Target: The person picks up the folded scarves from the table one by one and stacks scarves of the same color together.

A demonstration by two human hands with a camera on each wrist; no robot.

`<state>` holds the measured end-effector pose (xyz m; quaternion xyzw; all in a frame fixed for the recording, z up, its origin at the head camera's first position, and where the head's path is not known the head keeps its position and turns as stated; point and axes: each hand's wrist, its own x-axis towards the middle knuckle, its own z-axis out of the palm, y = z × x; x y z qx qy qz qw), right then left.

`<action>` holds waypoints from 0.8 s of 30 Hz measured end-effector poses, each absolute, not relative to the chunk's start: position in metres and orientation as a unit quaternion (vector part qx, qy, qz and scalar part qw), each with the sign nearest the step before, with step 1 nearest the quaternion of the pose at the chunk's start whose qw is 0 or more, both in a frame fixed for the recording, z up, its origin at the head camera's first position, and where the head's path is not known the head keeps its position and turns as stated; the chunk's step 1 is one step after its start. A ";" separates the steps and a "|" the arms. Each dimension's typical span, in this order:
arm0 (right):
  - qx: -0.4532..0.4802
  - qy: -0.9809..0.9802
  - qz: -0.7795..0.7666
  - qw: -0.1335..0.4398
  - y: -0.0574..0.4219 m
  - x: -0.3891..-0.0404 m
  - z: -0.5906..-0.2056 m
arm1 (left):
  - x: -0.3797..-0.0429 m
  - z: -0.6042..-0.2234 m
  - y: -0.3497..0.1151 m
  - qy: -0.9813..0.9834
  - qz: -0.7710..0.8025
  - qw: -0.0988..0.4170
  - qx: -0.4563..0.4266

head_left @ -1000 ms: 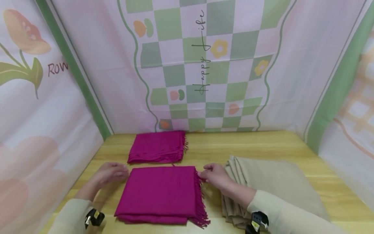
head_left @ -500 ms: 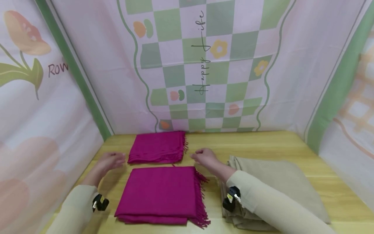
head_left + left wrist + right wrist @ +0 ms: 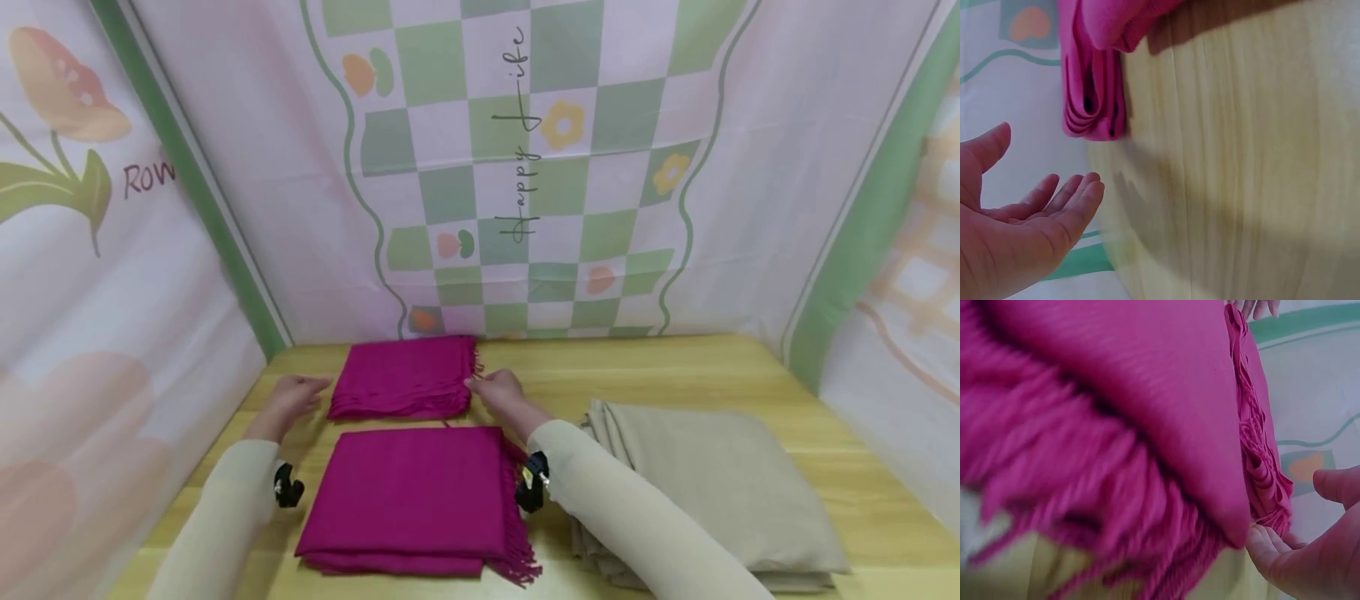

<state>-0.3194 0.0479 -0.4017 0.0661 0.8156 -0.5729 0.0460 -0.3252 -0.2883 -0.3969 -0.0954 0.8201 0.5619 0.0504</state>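
Note:
A smaller folded magenta scarf [image 3: 405, 379] lies at the back of the table, its fringe facing right. My left hand [image 3: 295, 398] is just off its left side. In the left wrist view that hand [image 3: 1029, 231] has thumb and fingers spread, with a gap to the scarf's folded layers [image 3: 1094, 94]. On the other side, my right hand [image 3: 501, 392] has its fingertips right at the fringed end. The right wrist view shows the thumb apart from the fingers [image 3: 1272, 550], which overlap the scarf's fringe [image 3: 1275, 519]. Closer to me lies a larger folded magenta scarf [image 3: 405, 492], also fringed on the right.
A folded beige cloth [image 3: 727, 483] lies at the right, partly behind my right sleeve [image 3: 630, 508]. The wooden table [image 3: 637, 367] is enclosed by printed fabric walls [image 3: 480, 167] at the back and both sides.
Both hands have moved away from me, from the sides of the nearer scarf to the sides of the farther one. The right hand also went left. Both scarves stay in place.

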 end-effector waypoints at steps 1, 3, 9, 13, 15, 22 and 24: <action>0.072 0.812 -0.577 0.048 0.046 -0.321 -0.402 | -0.327 -0.398 -0.288 0.823 0.557 0.048 -0.098; 0.079 0.810 -0.579 0.053 0.042 -0.323 -0.403 | -0.331 -0.399 -0.288 0.829 0.546 0.041 -0.112; 0.092 0.811 -0.576 0.043 0.033 -0.332 -0.410 | -0.344 -0.406 -0.287 0.843 0.520 0.039 -0.133; 0.107 0.781 -0.613 0.048 0.030 -0.338 -0.415 | -0.347 -0.408 -0.282 0.840 0.526 0.048 -0.127; 0.109 0.758 -0.640 0.057 0.029 -0.340 -0.416 | -0.348 -0.407 -0.279 0.835 0.532 0.057 -0.126; 0.106 0.717 -0.684 0.076 0.026 -0.344 -0.419 | -0.353 -0.411 -0.275 0.833 0.524 0.081 -0.156; 0.105 0.708 -0.693 0.085 0.025 -0.345 -0.421 | -0.354 -0.414 -0.276 0.840 0.513 0.081 -0.158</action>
